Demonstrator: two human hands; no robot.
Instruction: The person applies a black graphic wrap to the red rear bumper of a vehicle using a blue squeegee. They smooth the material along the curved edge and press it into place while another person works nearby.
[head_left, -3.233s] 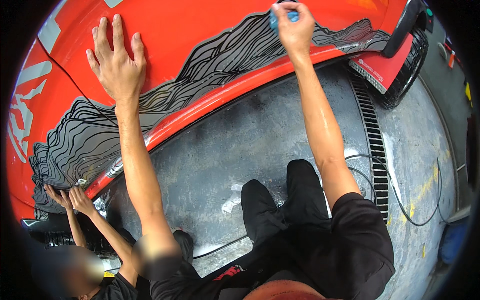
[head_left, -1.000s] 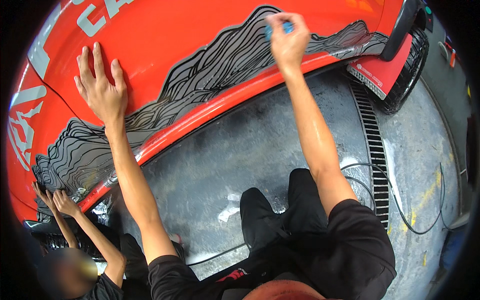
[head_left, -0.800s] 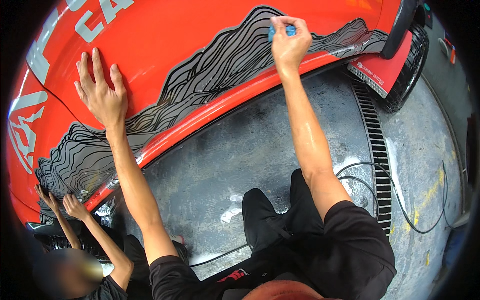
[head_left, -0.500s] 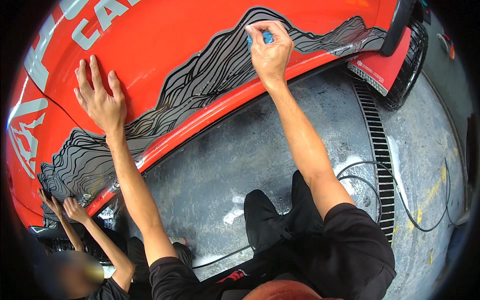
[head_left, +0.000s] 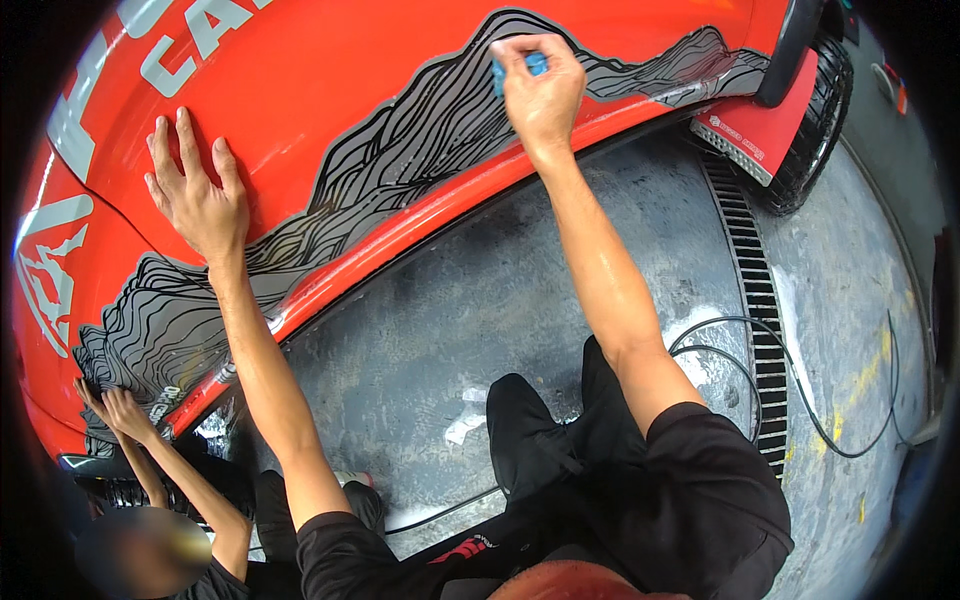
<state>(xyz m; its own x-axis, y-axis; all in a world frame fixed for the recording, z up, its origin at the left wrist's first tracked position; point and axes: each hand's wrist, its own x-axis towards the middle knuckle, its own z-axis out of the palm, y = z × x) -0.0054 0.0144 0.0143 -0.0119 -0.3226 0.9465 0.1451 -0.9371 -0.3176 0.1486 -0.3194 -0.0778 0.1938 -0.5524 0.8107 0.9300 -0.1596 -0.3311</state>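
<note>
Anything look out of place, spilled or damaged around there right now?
On the floor, a black hose or cable loops loosely across the drain grate, which looks untidy. A whitish patch lies left of the knees, foam or a scrap, I can't tell which. I see no clear damage on the red vehicle.

The right hand [head_left: 545,92] pinched a blue lump [head_left: 538,64] at the upper edge of a grey, black-lined decal [head_left: 400,150]. The left hand [head_left: 203,195] lay spread on the red vehicle side [head_left: 320,90], above the decal. Near the side's lower left corner, a co-worker's hands [head_left: 125,412] were at the decal. Beyond its lower right corner, a red mud flap [head_left: 775,125] stood beside a black tyre [head_left: 822,130].
</note>
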